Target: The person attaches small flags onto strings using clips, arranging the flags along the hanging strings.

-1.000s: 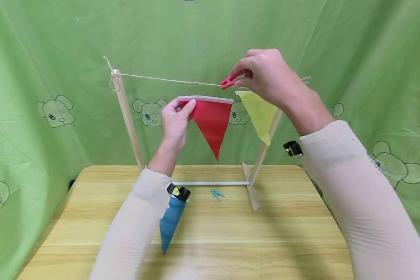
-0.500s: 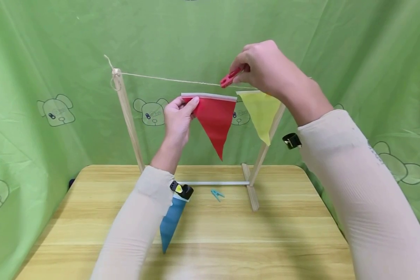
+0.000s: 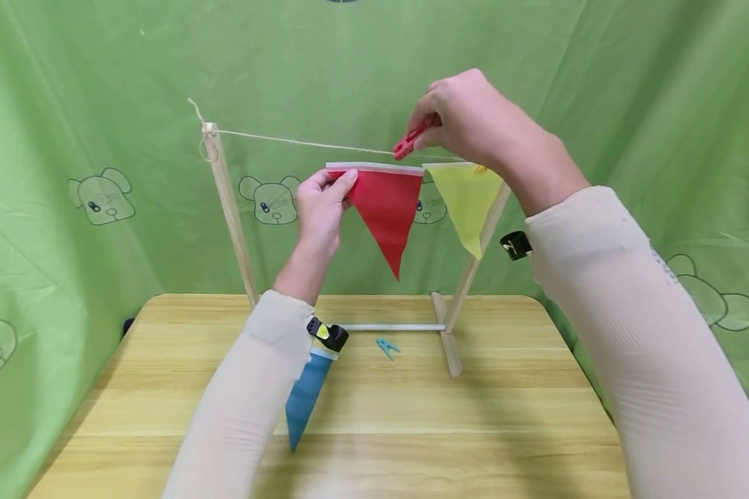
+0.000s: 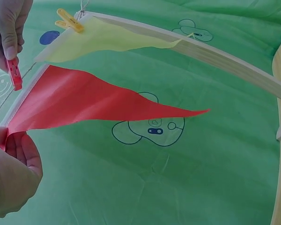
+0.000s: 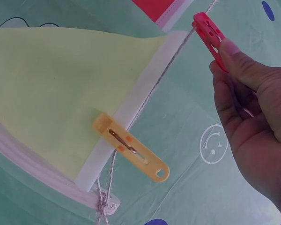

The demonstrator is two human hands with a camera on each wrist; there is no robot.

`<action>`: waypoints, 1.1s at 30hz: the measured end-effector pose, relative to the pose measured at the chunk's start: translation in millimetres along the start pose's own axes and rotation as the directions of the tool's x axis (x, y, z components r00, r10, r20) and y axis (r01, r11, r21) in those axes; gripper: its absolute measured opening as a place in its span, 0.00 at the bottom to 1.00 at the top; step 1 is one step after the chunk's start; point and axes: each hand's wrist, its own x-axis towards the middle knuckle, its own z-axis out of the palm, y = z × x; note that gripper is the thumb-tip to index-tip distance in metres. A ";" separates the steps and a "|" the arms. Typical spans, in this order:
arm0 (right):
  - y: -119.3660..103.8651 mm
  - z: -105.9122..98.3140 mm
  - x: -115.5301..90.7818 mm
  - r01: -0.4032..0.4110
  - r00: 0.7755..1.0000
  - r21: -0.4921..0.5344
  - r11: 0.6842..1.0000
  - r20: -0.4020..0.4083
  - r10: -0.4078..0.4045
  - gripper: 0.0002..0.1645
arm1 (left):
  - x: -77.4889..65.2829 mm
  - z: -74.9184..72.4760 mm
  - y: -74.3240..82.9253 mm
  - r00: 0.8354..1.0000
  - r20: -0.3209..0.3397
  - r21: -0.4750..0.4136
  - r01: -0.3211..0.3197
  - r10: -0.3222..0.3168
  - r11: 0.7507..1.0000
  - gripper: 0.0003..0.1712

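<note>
My left hand (image 3: 324,208) pinches a red triangular pennant (image 3: 387,208) by the left part of its white top band, just below the string (image 3: 299,143). Between thumb and fingers, my right hand (image 3: 474,114) holds a red clothespin (image 3: 407,142), whose tip meets the string above the pennant's right end. A yellow pennant (image 3: 462,201) hangs at the right, held to the string by a yellow clothespin (image 5: 131,147). In the left wrist view the red pennant (image 4: 93,101) points away from the left hand, with the red clothespin (image 4: 14,75) near its far corner.
Wooden posts (image 3: 227,208) carry the string, joined low down by a white rod (image 3: 393,327). A blue clothespin (image 3: 387,347) lies on the wooden table (image 3: 474,430). A blue pennant (image 3: 308,395) lies partly under the left forearm. Green cloth (image 3: 362,62) hangs behind.
My left hand has brought the red pennant a little up and to the right, nearer the string and the yellow pennant. The right hand has risen slightly, still holding the red clothespin at the string.
</note>
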 end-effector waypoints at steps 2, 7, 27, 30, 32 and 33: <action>0.1 0.1 0.5 -0.014 1.000 0.007 1.000 0.018 0.014 0.10 | -0.2 0.9 0.2 1.000 0.001 -0.001 0.002 -0.002 1.000 0.11; -0.1 0.6 2.2 -0.025 0.999 -0.003 1.000 0.045 0.025 0.10 | 0.5 2.7 0.8 1.000 0.006 -0.003 -0.002 0.002 1.000 0.11; -4.2 3.4 9.4 -0.003 0.993 -0.031 1.000 0.114 0.007 0.09 | 0.0 7.2 3.6 0.999 0.002 0.019 -0.038 0.038 0.999 0.10; -4.4 3.6 9.5 0.002 0.994 -0.033 0.999 0.112 0.002 0.08 | 0.8 7.4 3.5 0.999 0.006 0.027 -0.037 0.037 0.999 0.10; -4.2 3.7 9.5 -0.002 0.993 -0.031 1.000 0.116 0.005 0.08 | 1.3 7.8 3.2 0.999 0.009 0.025 -0.036 0.036 0.999 0.10; -4.1 4.0 9.5 -0.005 0.993 -0.029 1.000 0.119 0.008 0.08 | 1.3 8.1 3.0 0.999 0.008 0.025 -0.033 0.033 0.999 0.10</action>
